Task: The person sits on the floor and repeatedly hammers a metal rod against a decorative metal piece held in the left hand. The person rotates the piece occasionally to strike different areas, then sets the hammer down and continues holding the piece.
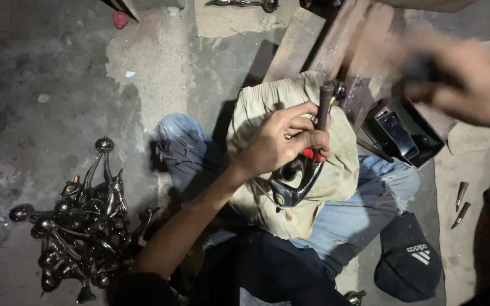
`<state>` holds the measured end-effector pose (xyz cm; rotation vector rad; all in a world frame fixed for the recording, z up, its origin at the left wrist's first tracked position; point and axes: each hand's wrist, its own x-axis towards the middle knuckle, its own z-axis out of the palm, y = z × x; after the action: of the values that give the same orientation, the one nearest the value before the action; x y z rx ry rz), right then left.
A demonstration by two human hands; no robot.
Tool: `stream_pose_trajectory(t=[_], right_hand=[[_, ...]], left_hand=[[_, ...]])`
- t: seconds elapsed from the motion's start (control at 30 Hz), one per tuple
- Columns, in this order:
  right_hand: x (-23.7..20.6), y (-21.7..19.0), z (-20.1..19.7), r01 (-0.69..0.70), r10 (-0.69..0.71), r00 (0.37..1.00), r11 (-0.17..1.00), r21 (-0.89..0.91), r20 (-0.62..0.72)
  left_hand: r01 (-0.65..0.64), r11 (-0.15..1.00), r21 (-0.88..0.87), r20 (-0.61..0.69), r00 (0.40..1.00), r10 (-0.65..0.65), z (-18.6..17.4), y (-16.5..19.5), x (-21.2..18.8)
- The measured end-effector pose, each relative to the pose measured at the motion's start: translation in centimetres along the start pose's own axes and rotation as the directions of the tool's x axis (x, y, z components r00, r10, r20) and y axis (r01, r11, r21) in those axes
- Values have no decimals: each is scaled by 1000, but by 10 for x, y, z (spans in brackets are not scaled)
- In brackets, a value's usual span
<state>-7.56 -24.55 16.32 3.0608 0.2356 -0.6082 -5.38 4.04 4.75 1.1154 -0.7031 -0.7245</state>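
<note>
A curved metal handle piece point(293, 190), dark and glossy, lies on a beige cloth point(336, 164) spread over the person's lap. The left hand point(282, 141) closes around its upper part and pins a thin punch point(324, 107) with a red band against it. The punch stands nearly upright, tilted slightly to the right, its struck end pointing up and away from the lap. The piece's long axis runs down from the left hand toward the person's body.

Up and to the right of the piece, well apart from it, the right hand point(460, 85) is raised and blurred; it seems closed on something dark, but I cannot tell what. The punch's top lies down and left of that hand, so the left hand is much the nearer one.

Left of the piece, on the concrete floor point(58, 68), sits a heap of similar metal pieces point(80, 221). To its right are a dark open box point(404, 136) and two small pointed punches point(461, 204), and below right a black cap point(409, 266). Wooden planks point(324, 39) lie beyond the cloth.
</note>
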Motion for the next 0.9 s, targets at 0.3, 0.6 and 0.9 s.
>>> stream_pose_trajectory(t=[0.3, 0.6, 0.9], right_hand=[[-11, -8, 5, -42, 42, 999, 996, 84, -2], [-44, -46, 47, 251, 233, 812, 689, 680, -536], [-91, -11, 105, 359, 626, 604, 339, 870, -493]], left_hand=[[125, 991, 43, -13, 992, -125, 4, 12, 1], [-105, 931, 351, 171, 984, 46, 10, 22, 12], [-49, 914, 402, 239, 970, -53, 10, 31, 25]])
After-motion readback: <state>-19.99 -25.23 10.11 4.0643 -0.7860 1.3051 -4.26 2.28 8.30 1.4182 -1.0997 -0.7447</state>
